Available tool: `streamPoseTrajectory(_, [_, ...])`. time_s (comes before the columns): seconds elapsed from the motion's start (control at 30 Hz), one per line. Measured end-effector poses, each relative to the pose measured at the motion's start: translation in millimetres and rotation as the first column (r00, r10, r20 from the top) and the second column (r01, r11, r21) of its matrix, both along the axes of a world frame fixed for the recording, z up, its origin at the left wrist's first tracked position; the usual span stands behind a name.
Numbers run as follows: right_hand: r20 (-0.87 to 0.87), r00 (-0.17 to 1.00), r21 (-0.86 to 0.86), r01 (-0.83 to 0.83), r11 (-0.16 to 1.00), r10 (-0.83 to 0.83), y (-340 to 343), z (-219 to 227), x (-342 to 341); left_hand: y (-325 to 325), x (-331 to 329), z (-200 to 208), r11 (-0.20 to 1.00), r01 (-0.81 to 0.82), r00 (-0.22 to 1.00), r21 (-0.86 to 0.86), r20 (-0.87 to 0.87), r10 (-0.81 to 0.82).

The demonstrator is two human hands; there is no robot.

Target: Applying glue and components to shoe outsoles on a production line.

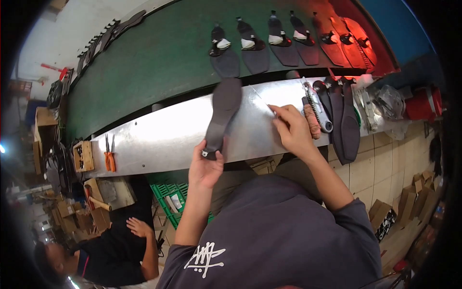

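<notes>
Head view. A dark shoe sole (226, 102) is held up by the left hand (207, 166), its narrow end gripped between thumb and fingers; the broad end is pointed away from the body, across the metal ledge (163, 130), and is slightly blurred. A thin pale rod (261, 97) is pinched in the fingertips of the right hand (292, 129), slanted toward the sole but apart from it; its kind is too fine to be told.

To the right of that hand, a brown roll (312, 121), a grey utility knife (318, 107) and several dark sole pieces (345, 126) are laid close together, the pieces overhanging the near edge. At the ledge's left end, orange-handled pliers (110, 156) are set beside a wooden box (88, 156).

Beyond the ledge, on the green surface (149, 62), four dark sandals (255, 59) are lined up, with more to their right washed in red light (342, 45). Below left, a green crate (162, 196) is seen, and a co-worker's hand (138, 227) is spread against dark clothing.
</notes>
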State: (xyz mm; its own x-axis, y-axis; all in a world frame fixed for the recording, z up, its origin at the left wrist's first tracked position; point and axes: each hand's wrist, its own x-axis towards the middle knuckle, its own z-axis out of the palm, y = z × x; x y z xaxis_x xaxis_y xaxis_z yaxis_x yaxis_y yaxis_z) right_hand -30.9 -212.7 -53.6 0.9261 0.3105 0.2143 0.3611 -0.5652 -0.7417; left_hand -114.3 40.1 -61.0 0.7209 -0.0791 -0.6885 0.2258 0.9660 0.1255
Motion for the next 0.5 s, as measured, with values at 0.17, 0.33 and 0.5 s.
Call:
streamPoseTrajectory(0.17, [-0.611,0.593,0.618,-0.056,0.784,0.524,23.6,38.2,-47.2,-29.4,8.0,16.9,0.993,0.034,0.999,-0.117,-0.027,-0.037])
streamPoseTrajectory(0.33, [-0.529,0.703,0.624,-0.058,0.780,0.476,36.8,10.9,-64.8,-46.1,9.7,22.0,0.990,0.078,0.995,-0.115,-0.049,-0.084])
streamPoseTrajectory(0.5, [-0.327,0.864,0.507,-0.183,0.842,0.384,37.5,7.1,-64.7,-43.1,4.8,14.1,0.992,0.101,0.995,-0.071,0.016,-0.100])
